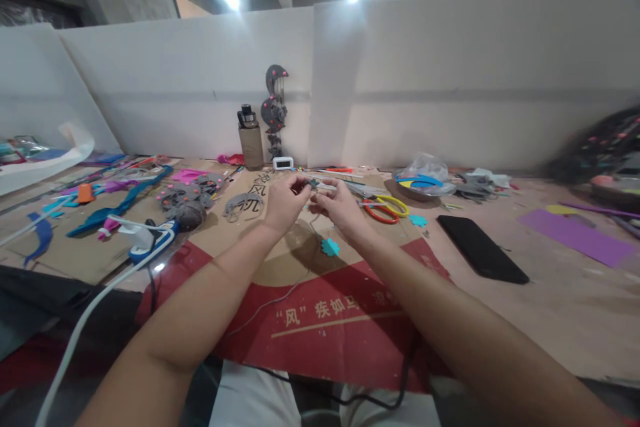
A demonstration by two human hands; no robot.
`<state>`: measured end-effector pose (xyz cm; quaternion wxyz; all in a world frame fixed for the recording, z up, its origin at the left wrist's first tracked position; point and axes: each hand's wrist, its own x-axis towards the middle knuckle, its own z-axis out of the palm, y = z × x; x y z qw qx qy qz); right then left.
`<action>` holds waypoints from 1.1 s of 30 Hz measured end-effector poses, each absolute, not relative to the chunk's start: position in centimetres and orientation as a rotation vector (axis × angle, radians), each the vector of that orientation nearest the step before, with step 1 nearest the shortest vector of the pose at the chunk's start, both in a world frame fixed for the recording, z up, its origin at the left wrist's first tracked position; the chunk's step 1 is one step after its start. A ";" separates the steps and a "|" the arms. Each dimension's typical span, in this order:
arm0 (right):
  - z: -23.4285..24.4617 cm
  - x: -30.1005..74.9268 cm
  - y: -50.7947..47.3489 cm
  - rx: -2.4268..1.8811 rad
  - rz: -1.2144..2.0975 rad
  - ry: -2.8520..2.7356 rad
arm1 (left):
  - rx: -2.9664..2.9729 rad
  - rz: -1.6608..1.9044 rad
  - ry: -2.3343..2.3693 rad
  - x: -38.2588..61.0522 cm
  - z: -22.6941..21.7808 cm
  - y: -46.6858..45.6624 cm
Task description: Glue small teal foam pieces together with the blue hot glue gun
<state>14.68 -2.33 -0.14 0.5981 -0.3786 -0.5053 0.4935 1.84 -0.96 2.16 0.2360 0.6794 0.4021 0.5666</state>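
My left hand and my right hand meet above the cardboard, fingers pinched together. Between their fingertips is a small dark green piece, too small to make out fully. A thin pale rod-like thing shows at my right fingers; its kind is unclear. Grey yarn trails over the cardboard below my hands. Under my right hand lies a turquoise scalloped cutout, with a second turquoise cutout farther right. Scissors with red and yellow handles lie just beyond my right hand.
Left are a power strip, a ball of grey yarn and blue strips. A bottle, small white clock and hanging grey ornament stand behind. Rightward are a phone, a bowl and purple sheet.
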 end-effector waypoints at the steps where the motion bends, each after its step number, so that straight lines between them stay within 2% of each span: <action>1: 0.1 14.7 -2.4 -0.906 1.094 -1.187 | 1.831 1.555 1.098 1.8 2.2 -0.9; 6: 0.7 15.0 -2.7 -1.013 0.695 -1.331 | 1.538 1.403 0.972 1.8 2.1 -0.5; 9: 0.7 15.2 -2.9 -1.029 0.562 -1.373 | 1.393 1.340 0.881 2.0 1.9 -0.4; 16: 0.4 16.2 -3.1 -1.116 0.512 -1.386 | 1.281 1.259 0.766 2.4 1.8 -0.4; 33: 0.8 16.3 -3.6 -1.228 0.457 -1.348 | 1.389 1.254 0.816 2.6 1.6 -0.7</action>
